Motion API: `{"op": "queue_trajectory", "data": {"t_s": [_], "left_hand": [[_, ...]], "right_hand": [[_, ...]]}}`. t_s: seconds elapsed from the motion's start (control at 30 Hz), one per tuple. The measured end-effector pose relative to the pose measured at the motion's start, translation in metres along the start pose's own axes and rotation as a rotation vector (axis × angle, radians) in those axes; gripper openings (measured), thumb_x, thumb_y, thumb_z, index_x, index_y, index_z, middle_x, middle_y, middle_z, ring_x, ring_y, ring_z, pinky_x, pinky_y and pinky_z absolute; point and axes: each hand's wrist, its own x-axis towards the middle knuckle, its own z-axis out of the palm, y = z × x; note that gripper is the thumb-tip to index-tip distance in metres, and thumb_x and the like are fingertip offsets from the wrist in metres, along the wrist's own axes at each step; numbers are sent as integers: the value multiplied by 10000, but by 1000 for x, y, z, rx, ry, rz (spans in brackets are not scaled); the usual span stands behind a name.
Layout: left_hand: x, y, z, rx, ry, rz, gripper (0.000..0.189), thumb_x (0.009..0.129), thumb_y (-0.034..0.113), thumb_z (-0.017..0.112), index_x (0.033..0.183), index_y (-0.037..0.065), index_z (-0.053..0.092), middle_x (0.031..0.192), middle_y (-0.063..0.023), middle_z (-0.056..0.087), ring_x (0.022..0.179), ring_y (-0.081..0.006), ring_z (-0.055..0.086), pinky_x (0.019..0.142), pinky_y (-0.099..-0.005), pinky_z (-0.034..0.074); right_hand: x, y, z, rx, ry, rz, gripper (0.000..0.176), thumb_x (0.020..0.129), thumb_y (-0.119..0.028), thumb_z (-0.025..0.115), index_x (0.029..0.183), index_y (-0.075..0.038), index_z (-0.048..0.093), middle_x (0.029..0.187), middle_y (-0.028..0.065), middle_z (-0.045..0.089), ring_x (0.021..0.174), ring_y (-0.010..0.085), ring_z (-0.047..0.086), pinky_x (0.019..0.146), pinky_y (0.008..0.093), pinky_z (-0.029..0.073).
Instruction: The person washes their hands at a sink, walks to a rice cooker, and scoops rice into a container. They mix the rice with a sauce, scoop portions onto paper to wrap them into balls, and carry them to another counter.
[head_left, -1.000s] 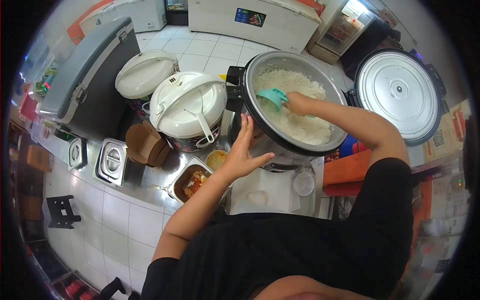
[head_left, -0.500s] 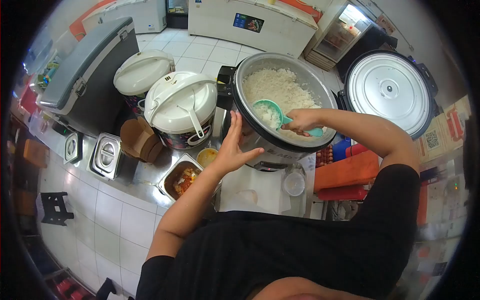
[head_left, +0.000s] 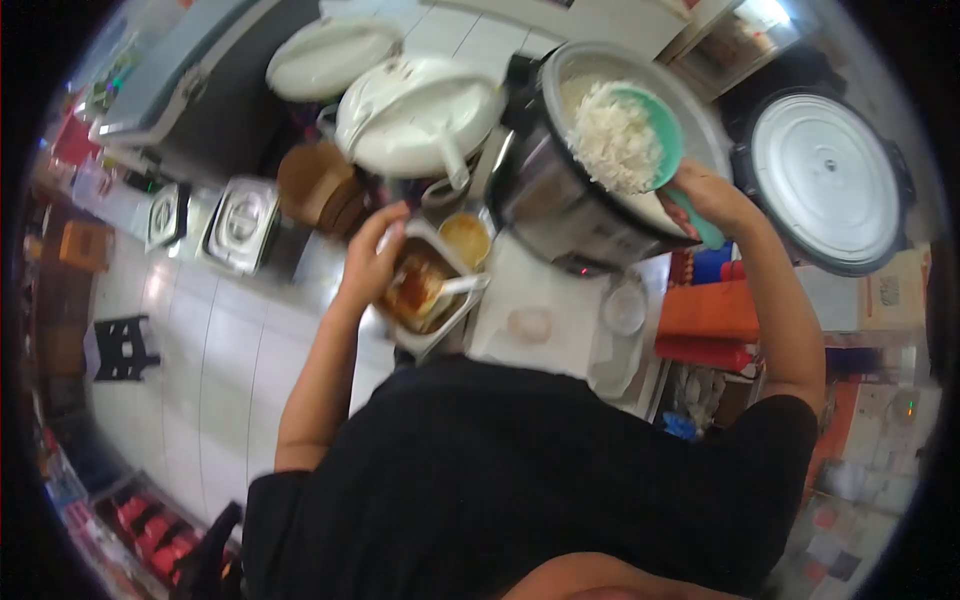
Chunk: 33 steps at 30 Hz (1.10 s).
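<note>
- Head view, the only one; landmark is the rice cooker (head_left: 570, 205), lid (head_left: 825, 180) swung open on its right.
- Right hand (head_left: 700, 198): fingers wrapped round the handle of a green scoop (head_left: 672, 130).
- Scoop: over the cooker's mouth, overlapping its near rim in this view; whether it touches the rim, can't tell. Heaped with white rice (head_left: 612, 140).
- Left hand (head_left: 373, 255): left of the cooker, fingers apart, looks unloaded; blurred. It overlaps the metal pan (head_left: 455, 320) of red sauce, contact unclear. Brown carton (head_left: 315, 180) just beyond it.
- White-handled spoon (head_left: 465, 284) in the pan; yellow bowl (head_left: 465, 238) between pan and cooker.
- Risks (judgement): rice looks piled past the scoop's edge, so a tilt or quick swing could shed grains outside the cooker. Catching the rim could tip the load.
- Left wrist sits close over the pan; dropping low could smear sauce on it or knock the spoon. A hasty grab could topple the carton, probably light.
</note>
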Motion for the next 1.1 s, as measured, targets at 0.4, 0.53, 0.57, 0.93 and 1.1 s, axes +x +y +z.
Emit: {"op": "queue_trajectory", "data": {"t_s": [0.4, 0.53, 0.57, 0.93, 1.1], "left_hand": [[-9, -50, -39, -408, -50, -409, 651, 942, 464, 173, 1121, -51, 527, 1177, -210, 510, 1180, -298, 417, 1018, -368, 261], [7, -41, -49, -322, -15, -286, 626, 949, 445, 191, 1075, -42, 564, 1082, -170, 565, 1073, -253, 481, 973, -346, 307], [12, -44, -44, -344, -28, -297, 627, 950, 445, 190, 1077, -43, 562, 1091, -171, 561, 1084, -254, 477, 981, -348, 302], [6, -33, -44, -416, 10, -273, 613, 953, 439, 193, 1096, -42, 546, 1129, -159, 546, 1126, -249, 458, 1010, -351, 275], [7, -22, -29, -300, 40, -146, 533, 963, 369, 224, 1080, -36, 550, 1113, -140, 561, 1080, -229, 490, 979, -336, 310]], "right_hand": [[86, 87, 268, -431, 394, -358, 379, 802, -103, 504, 1169, -24, 453, 947, 234, 570, 843, 384, 569, 745, 452, 451], [53, 61, 208, -434, 491, -449, 402, 799, -100, 522, 1189, -35, 450, 972, 223, 574, 870, 375, 567, 743, 430, 462], [53, 55, 195, -473, 451, -421, 400, 795, -97, 538, 1180, -28, 453, 993, 222, 572, 883, 372, 567, 738, 427, 465], [68, 52, 193, -362, 386, -407, 417, 825, -135, 549, 1218, -31, 456, 1107, 231, 542, 1012, 361, 542, 844, 391, 437], [7, 10, 67, -474, 847, -470, 404, 874, -215, 496, 1230, -29, 449, 1010, 212, 583, 892, 320, 592, 798, 379, 449]]}}
